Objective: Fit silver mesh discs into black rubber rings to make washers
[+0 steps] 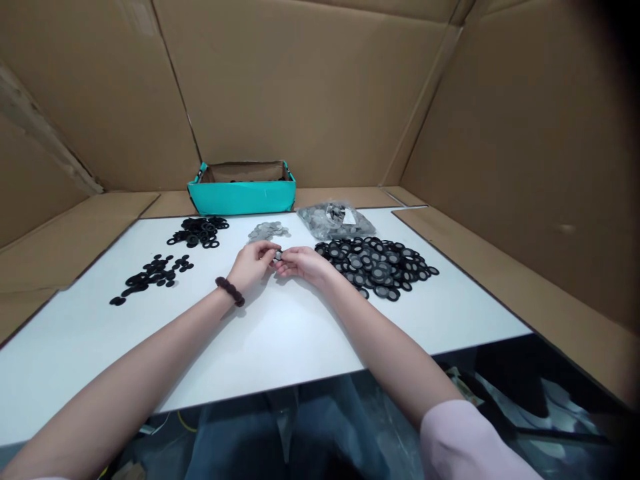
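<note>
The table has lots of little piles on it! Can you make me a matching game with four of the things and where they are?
Things:
1. teal box
2. plastic bag
3. pile of black rings with mesh
4. bead bracelet

Places:
A. on the left wrist
B. at the back of the white table, against the cardboard wall
C. just right of the right hand
D. behind the mesh ring pile, holding grey discs

Pairs: 1-B, 2-D, 3-C, 4-A
</note>
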`<state>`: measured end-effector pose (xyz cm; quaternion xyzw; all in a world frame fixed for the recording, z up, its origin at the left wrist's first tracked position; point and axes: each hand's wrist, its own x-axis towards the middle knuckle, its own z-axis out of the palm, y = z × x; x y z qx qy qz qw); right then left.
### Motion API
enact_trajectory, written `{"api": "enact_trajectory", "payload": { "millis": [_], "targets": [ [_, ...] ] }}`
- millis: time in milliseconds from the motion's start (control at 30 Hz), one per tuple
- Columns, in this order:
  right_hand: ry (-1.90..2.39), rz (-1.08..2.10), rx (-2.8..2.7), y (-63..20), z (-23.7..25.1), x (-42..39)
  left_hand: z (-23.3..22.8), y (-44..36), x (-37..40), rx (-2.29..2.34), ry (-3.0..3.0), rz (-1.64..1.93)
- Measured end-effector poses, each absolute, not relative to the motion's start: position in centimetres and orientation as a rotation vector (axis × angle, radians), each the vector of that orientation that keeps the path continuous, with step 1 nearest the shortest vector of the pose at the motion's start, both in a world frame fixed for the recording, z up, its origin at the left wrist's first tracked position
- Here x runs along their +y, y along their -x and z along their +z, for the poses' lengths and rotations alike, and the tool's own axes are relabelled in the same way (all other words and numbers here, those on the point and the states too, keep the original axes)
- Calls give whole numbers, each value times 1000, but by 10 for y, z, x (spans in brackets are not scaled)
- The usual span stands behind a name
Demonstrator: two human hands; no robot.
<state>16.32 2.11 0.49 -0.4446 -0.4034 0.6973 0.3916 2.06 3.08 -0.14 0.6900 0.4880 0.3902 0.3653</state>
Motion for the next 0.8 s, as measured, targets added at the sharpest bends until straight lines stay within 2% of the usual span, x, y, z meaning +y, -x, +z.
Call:
{"api": "enact_trajectory", "payload": {
  "millis": [300, 533, 800],
  "targets": [
    [1196, 1649, -1268, -166, -2, 24, 5, -19, 26, 1328, -2042, 893],
    [1197, 1472, -1327, -162, -7, 24, 3, -19, 29, 1249, -1730, 944],
    [1239, 1295, -1477, -164, -8, 22, 4, -17, 29, 1288, -1714, 839]
  ]
}}
